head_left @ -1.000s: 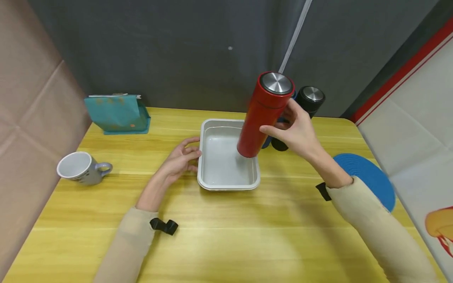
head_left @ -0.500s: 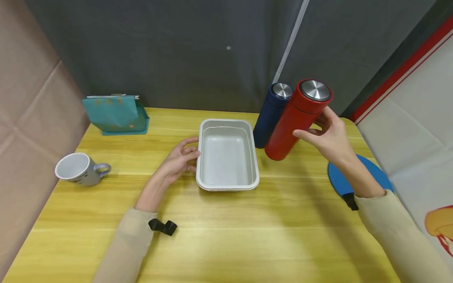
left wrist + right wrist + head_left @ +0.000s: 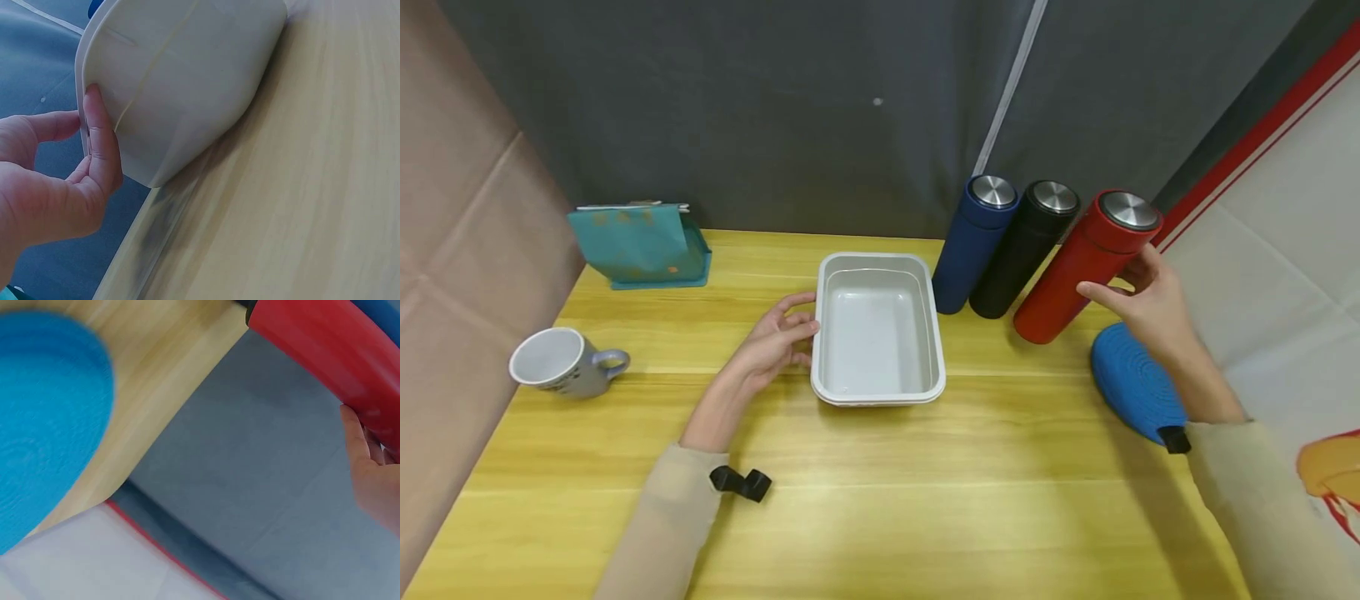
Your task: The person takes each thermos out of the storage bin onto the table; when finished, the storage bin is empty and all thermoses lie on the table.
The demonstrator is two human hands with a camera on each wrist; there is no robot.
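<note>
My right hand grips a red flask with a steel lid, thumb on its front and fingers behind it. The flask leans at the table's back right, its base at or just above the wood. The right wrist view shows the red flask with my right hand against it. My left hand rests with relaxed fingers against the left rim of a white tray that holds nothing. In the left wrist view, my left hand lays its thumb along the tray's outer wall.
A blue flask and a black flask stand side by side just left of the red one. A blue round mat lies under my right wrist. A grey mug and a teal pouch sit far left.
My right hand has carried the red flask from above the tray to the right, past the blue and black flasks, and lowered it. My left hand has stayed at the tray.
</note>
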